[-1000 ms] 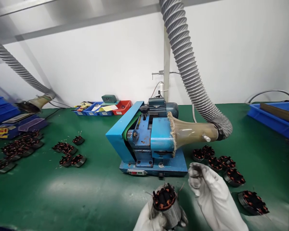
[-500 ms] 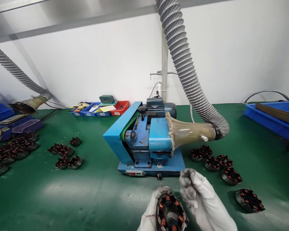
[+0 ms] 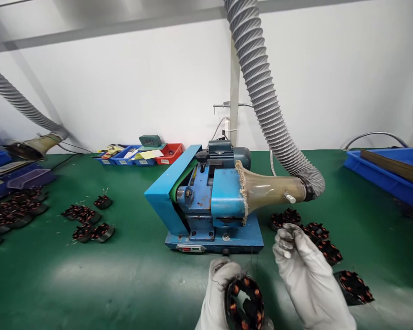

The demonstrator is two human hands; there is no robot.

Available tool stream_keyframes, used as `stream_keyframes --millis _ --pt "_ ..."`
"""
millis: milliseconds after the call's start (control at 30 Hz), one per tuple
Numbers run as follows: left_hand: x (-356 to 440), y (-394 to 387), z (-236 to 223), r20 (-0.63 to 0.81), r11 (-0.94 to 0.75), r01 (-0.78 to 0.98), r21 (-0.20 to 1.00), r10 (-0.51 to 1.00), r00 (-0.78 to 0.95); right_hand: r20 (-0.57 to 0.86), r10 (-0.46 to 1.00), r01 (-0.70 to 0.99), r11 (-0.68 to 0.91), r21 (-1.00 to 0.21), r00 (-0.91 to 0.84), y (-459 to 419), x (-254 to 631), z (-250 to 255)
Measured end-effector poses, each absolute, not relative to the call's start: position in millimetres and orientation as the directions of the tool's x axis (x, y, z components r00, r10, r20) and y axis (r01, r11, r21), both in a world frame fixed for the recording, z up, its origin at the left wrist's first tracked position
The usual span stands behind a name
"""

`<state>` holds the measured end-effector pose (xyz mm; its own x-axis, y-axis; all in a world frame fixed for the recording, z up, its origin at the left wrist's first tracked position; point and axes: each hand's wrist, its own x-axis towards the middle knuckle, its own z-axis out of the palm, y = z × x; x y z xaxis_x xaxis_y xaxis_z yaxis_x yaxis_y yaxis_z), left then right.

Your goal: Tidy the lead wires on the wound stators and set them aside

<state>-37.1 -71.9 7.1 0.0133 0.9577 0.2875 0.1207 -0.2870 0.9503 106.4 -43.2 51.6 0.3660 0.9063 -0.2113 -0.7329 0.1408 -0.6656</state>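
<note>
My left hand, in a white glove, grips a round motor stator wound with copper coils, low in the view with its open face turned towards me. My right hand, also gloved, is raised just right of it with the fingertips pinched together near thin wire leads that rise from the stator. Straight behind both hands stands a blue bench machine with a clear funnel on its right side.
A grey ribbed hose runs from the funnel up out of view. Several stators lie right of the machine and more stators lie at the left on the green bench. Small parts bins stand at the back, a blue tray at right.
The stator has been tipped from coils-up to its open face towards me and lowered. My right hand dipped towards it, then lifted up and right, still pinched.
</note>
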Motion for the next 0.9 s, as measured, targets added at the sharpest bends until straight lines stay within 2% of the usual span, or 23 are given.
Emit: stream_keyframes --millis 67,133,233,333,400,567,767,900 --pt "-31.3 -66.1 8.2 0.357 -0.348 0.148 0.926 0.933 -0.041 -0.155 0.868 -0.632 0.211 -0.746 0.473 -43.7 104.2 43.1" --pt "-23.7 -57.8 6.1 0.313 -0.304 0.096 0.948 0.945 -0.098 -0.087 0.914 -0.501 0.136 -0.855 0.397 -45.6 94.6 30.4" --pt "-12.4 -46.0 0.1 0.088 -0.110 -0.116 0.987 0.981 -0.176 -0.088 0.954 -0.277 -0.006 -0.961 0.286 -45.3 74.1 12.1" --pt "-6.0 -35.1 -4.7 -0.125 0.063 -0.336 0.940 0.978 -0.168 -0.107 0.934 -0.097 -0.078 -0.992 0.342 -35.9 60.5 3.9" --pt "-5.8 -26.6 -7.0 -0.198 0.121 -0.423 0.898 0.970 -0.143 -0.103 0.939 -0.043 -0.094 -0.995 0.329 -26.9 57.5 5.2" --pt "-10.2 -7.0 -10.7 -0.151 0.098 -0.546 0.832 0.987 -0.053 -0.066 0.943 0.068 -0.093 -0.993 0.327 -13.3 57.8 16.9" --pt "-8.6 -1.4 -6.9 -0.096 0.066 -0.430 0.900 0.994 -0.048 -0.082 0.935 0.091 -0.120 -0.989 0.346 -9.1 58.2 18.4" --pt "-13.1 -4.9 -6.1 -0.086 0.071 -0.440 0.895 0.996 -0.015 -0.085 0.927 0.078 -0.121 -0.990 0.364 -11.6 57.9 14.6"
